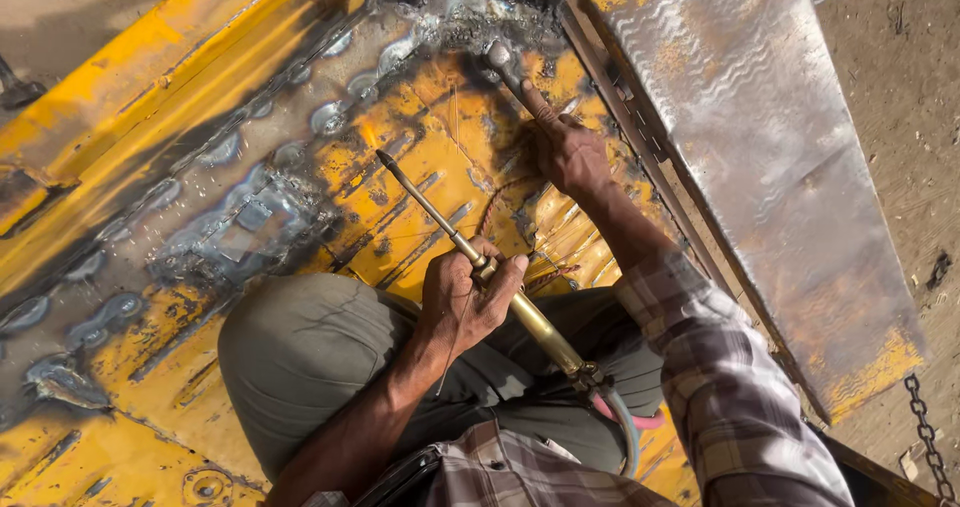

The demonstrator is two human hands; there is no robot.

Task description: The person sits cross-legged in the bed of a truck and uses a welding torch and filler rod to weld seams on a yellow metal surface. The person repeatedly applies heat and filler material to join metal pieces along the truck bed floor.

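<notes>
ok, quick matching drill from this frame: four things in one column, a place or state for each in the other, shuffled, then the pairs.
Things
1. left hand
2. right hand
3. hammer
4. chain

Place or state
A. hangs at the lower right edge, beside the grey plate
B. head rests on the scorched yellow panel, up top
C. wrapped round the brass torch
D. stretched forward, gripping a tool handle

Pairs: 1-C, 2-D, 3-B, 4-A
</notes>
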